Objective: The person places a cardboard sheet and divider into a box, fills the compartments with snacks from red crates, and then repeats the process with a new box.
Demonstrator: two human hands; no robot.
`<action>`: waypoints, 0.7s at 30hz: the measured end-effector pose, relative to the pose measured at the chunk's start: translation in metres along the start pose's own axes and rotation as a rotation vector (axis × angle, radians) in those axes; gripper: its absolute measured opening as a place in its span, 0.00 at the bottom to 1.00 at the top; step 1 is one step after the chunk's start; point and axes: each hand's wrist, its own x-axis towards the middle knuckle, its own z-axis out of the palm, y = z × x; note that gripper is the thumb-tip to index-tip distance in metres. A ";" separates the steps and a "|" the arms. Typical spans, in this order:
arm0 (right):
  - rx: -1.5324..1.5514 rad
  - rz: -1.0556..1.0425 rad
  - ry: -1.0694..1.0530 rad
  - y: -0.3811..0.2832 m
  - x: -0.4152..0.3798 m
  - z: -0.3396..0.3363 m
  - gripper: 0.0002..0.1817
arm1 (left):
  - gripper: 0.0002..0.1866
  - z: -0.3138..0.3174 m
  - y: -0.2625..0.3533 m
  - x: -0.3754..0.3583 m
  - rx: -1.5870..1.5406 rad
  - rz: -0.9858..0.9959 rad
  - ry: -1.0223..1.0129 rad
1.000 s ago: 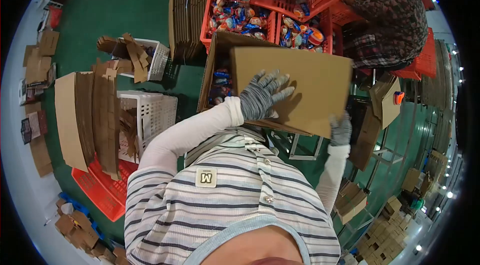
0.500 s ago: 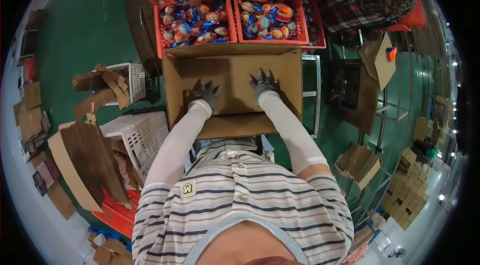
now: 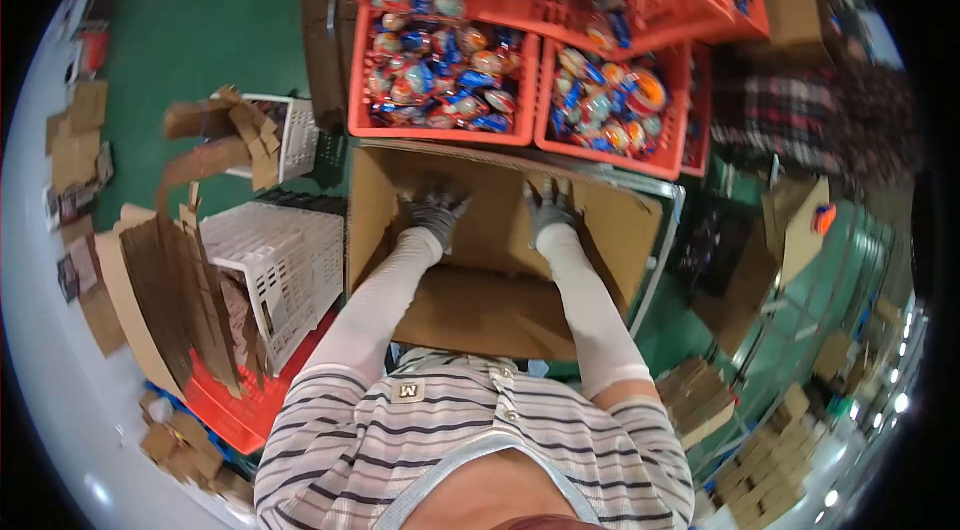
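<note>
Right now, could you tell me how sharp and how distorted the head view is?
Head view: strong fisheye, with a black border and straight edges bowed; both gloved hands, left and right, on the cardboard box are slightly soft; the person in plaid at the upper right is smeared by motion blur; small lights glare at the lower right.

Brown cardboard box (image 3: pixel 480 270) sits at centre; grey knit gloves cover the left hand (image 3: pixel 437 215) and right hand (image 3: pixel 552 213). At twelve o'clock, red-orange crates (image 3: pixel 450 130) hold blue, red and white packets (image 3: pixel 440 80) (glossy). White sleeves, grey-striped shirt (image 3: pixel 450 430), green floor (image 3: pixel 200 30).
</note>
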 end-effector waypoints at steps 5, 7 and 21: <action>-0.098 0.028 0.063 -0.009 0.007 0.009 0.62 | 0.54 0.001 -0.008 -0.006 -0.035 0.087 0.043; -0.160 0.019 0.045 -0.023 -0.017 -0.009 0.63 | 0.46 0.025 -0.013 0.017 -0.142 0.151 0.226; -0.291 0.106 -0.004 -0.047 0.007 0.008 0.68 | 0.31 0.092 -0.049 0.054 -0.351 -0.036 0.669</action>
